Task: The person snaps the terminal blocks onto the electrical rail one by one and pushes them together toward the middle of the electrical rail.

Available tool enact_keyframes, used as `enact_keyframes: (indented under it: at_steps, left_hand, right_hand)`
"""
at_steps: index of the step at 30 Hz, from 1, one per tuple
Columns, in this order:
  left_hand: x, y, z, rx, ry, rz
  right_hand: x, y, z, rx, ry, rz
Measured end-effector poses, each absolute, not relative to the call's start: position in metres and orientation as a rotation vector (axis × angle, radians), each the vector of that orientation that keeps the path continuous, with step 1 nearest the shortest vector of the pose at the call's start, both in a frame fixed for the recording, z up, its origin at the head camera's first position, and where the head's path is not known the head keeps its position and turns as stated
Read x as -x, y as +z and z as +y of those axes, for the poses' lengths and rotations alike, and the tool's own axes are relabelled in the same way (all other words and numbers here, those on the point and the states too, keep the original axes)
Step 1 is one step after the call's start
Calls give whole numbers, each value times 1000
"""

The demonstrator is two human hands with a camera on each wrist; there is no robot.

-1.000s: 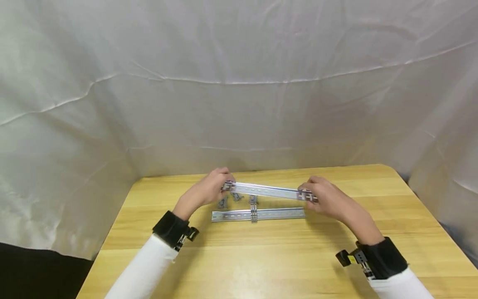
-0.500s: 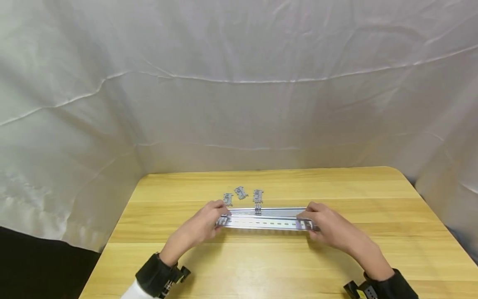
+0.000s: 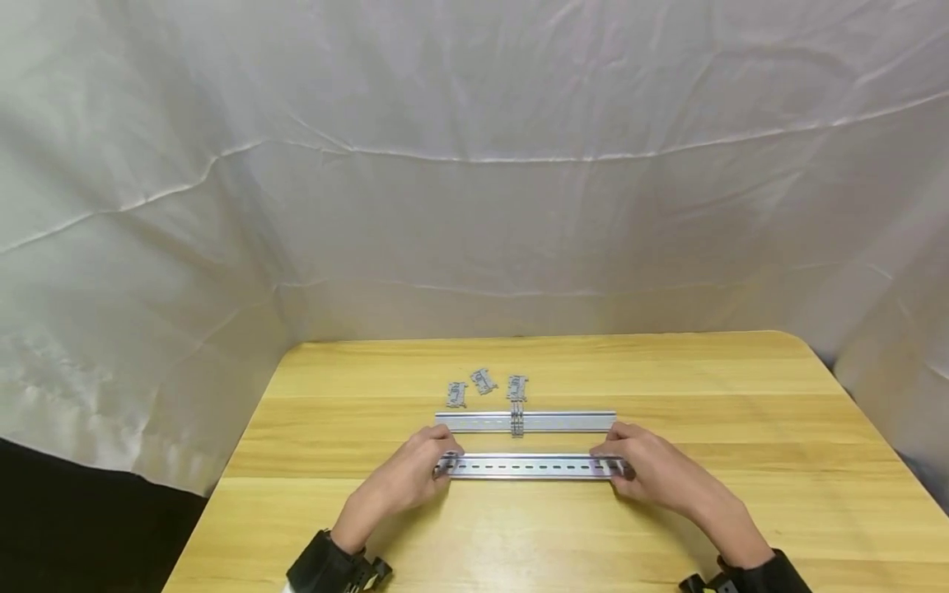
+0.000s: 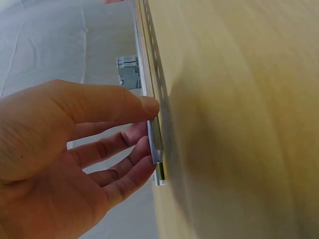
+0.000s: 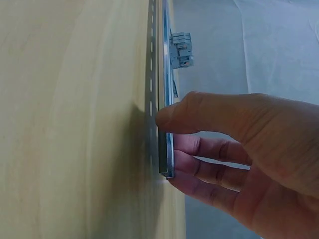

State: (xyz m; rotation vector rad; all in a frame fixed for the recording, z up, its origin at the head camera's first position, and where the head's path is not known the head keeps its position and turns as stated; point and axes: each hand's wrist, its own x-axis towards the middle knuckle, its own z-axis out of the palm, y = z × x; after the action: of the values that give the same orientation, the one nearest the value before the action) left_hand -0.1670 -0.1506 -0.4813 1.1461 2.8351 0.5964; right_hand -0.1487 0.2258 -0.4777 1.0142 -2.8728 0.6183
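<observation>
A slotted metal DIN rail point(image 3: 530, 467) spans between both hands, roughly level in the head view. My left hand point(image 3: 408, 473) pinches its left end, thumb on the near edge and fingers on the far edge. At the other end my right hand point(image 3: 652, 471) grips it the same way. Both wrist views show the thumbs point(image 4: 148, 107) and curled fingers around the rail ends. Whether the rail touches the table cannot be told. Just behind lies a second DIN rail point(image 3: 567, 422), with a few narrow grey terminal blocks point(image 3: 516, 418) clipped across it near the middle.
Behind the second rail, flat grey terminal blocks lie on the wooden table point(image 3: 519, 535): one at the left point(image 3: 455, 394), a tilted one point(image 3: 483, 380) and another point(image 3: 516, 387) near the clipped group. A pale cloth curtain point(image 3: 474, 231) hangs along the table's back and sides.
Both hands have brought the held rail down and toward the body, from above and behind the second rail to in front of it. The second rail and its blocks are now uncovered.
</observation>
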Motion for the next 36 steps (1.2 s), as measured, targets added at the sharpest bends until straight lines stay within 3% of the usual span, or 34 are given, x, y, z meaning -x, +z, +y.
enact_keyframes:
  at_steps: [23, 36]
  left_hand:
    - [170, -493, -157, -1059, 750, 2794]
    - [169, -494, -154, -1041, 792, 2806]
  right_hand:
    - [155, -480, 224, -1012, 705, -2878]
    - [243, -445, 159, -939, 697, -2952]
